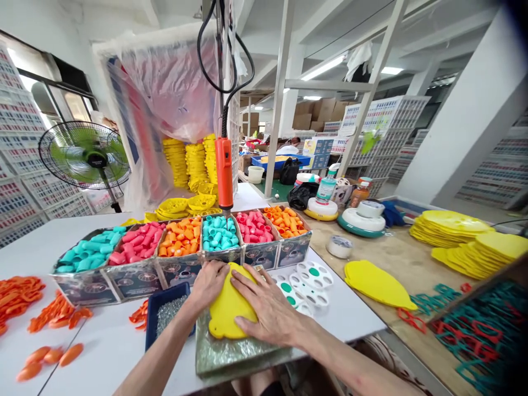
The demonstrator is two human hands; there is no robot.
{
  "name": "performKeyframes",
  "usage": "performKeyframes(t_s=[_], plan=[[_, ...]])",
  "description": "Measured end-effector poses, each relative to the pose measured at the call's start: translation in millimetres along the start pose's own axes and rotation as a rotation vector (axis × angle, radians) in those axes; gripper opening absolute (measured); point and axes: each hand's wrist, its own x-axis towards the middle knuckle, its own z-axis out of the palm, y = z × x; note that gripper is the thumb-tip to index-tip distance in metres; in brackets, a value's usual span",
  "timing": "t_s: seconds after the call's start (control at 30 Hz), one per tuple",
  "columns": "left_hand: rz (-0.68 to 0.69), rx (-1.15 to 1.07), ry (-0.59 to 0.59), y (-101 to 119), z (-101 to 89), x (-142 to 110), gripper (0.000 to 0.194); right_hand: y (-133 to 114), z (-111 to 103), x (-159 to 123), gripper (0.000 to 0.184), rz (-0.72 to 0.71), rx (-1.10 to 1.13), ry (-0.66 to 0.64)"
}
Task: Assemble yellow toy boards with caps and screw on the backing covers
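Observation:
A yellow lemon-shaped plastic piece [229, 308] lies on a block wrapped in greenish plastic film [231, 357], in front of me. My left hand [209, 283] is closed at its upper left edge, with the fingers bent and partly hidden. Across the right side of the piece, my right hand [266, 305] lies with its fingers stretched out and spread, the thumb near the lower edge. An orange electric screwdriver [224, 170] hangs point down above the row of bins. A dark blue tray [152, 322] of small metal screws stands left of the block.
Printed bins [140, 283] of turquoise, pink and orange plastic parts stand beyond my hands. White discs with holes [315, 275] lie at right, and orange parts [53, 311] at left. Yellow pieces [375, 280] lie on the side table with tape rolls [339, 246]. A fan [88, 157] stands behind.

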Motion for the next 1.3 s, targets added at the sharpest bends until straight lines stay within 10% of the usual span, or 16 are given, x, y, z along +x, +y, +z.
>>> performKeyframes(t_s=[0.63,0.8,0.97,1.3], plan=[[-0.22,-0.217,0.043,-4,11.3,5,0.038,-2,-5,0,0.081,-0.047,0.063,0.038],[-0.222,-0.268,0.049,3,6.8,2,0.047,4,15,-7,0.086,0.088,0.188,0.218],[-0.229,-0.299,0.05,4,5.2,0,0.047,17,27,-19,0.056,0.36,0.419,0.465],[-0.254,-0.304,0.02,3,7.9,-3,0.039,28,9,-4,0.026,0.429,0.776,0.407]])
